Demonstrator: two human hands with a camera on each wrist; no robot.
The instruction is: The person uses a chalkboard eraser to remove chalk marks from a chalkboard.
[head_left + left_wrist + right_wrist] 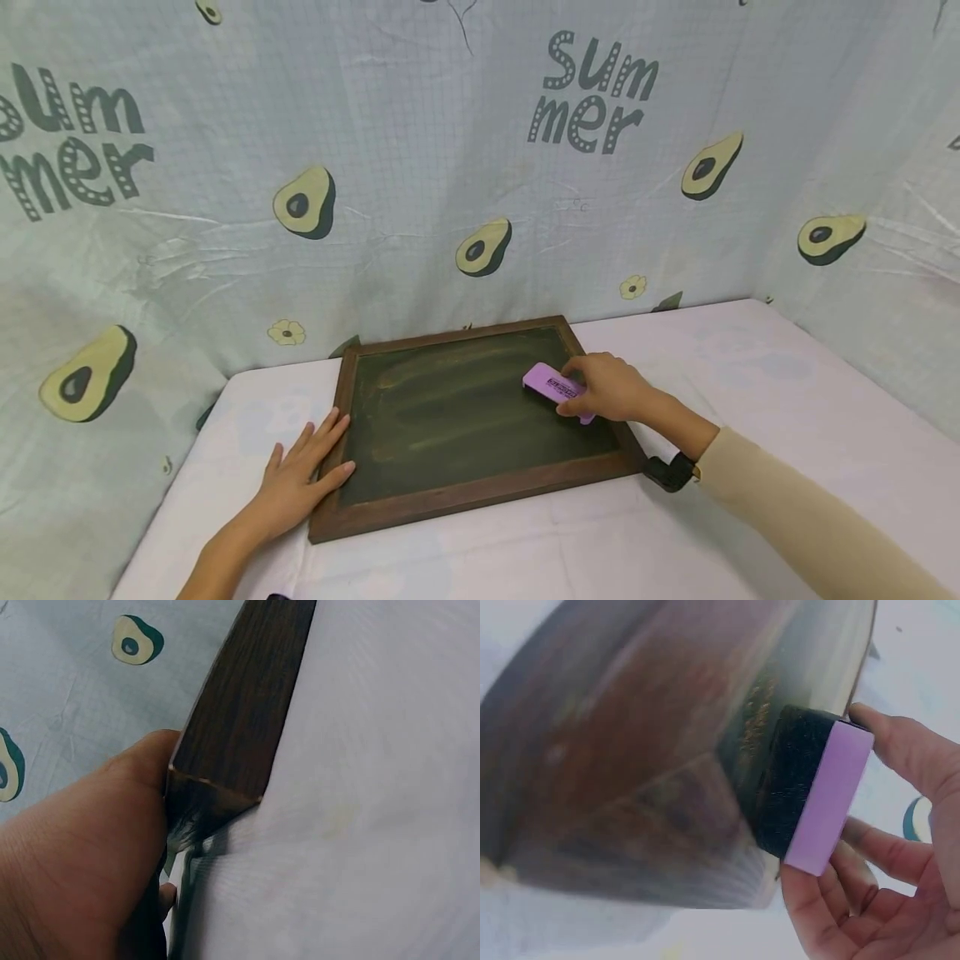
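A chalkboard (450, 400) in a brown wooden frame (480, 492) lies on the table, with faint yellowish smears across its dark surface. My right hand (609, 387) grips a purple eraser (551, 383) near the board's right side. In the right wrist view, the eraser's black felt pad (795, 780) faces the board and its purple back (832, 799) sits between thumb and fingers. My left hand (296, 483) rests with spread fingers on the frame's left edge. The left wrist view shows this hand (82, 847) against the frame's corner (214, 795).
A pale cloth (750, 367) covers the table. Behind it hangs a fabric backdrop (405, 167) printed with avocados and lettering. A black band (671, 472) is on the right wrist. A small dark object (278, 597) shows at the bottom edge near the left arm.
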